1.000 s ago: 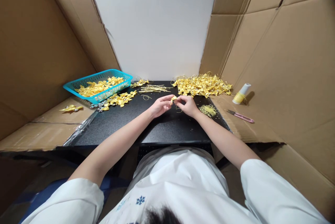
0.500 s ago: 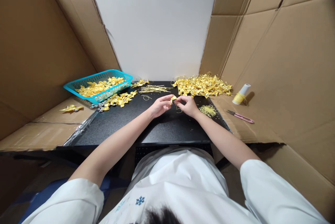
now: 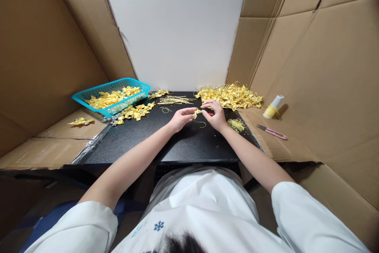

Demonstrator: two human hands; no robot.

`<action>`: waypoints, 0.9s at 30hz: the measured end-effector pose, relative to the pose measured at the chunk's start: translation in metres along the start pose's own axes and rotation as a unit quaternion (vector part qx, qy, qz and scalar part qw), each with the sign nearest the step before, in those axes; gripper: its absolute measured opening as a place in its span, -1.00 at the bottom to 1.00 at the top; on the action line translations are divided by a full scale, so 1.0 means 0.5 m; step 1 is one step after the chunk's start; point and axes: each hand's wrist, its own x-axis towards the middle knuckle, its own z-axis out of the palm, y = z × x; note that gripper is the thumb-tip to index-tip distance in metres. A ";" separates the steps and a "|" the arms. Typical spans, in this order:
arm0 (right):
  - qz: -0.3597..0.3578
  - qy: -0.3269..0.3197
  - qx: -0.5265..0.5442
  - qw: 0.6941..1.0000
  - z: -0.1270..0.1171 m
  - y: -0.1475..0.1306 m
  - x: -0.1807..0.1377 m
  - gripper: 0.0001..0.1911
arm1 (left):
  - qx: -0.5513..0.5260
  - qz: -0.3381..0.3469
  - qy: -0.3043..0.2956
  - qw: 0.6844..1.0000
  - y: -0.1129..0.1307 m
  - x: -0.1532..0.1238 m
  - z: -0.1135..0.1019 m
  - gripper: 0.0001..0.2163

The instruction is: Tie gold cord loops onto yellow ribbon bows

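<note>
Yellow piece [image 3: 197,112], perhaps ribbon, between hands [image 3: 181,120] [image 3: 218,118], red patch [image 3: 211,114] part-hidden

Left forearm [image 3: 139,151] and right forearm [image 3: 254,155] angled inward, left hand [image 3: 180,121] pinching, thumb below extended fingers, right hand [image 3: 218,118] close by, fingers arched above the thumb

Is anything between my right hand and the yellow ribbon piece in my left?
Nothing visible: your right hand is close beside the yellow ribbon piece in your left hand, though contact is unclear. A yellow string curls below, out of the way.
</note>
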 end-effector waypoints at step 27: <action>0.221 0.111 0.341 0.907 -0.083 0.062 0.063 -0.64 | 0.206 -0.028 -0.139 0.968 -0.010 0.005 -0.015 -0.64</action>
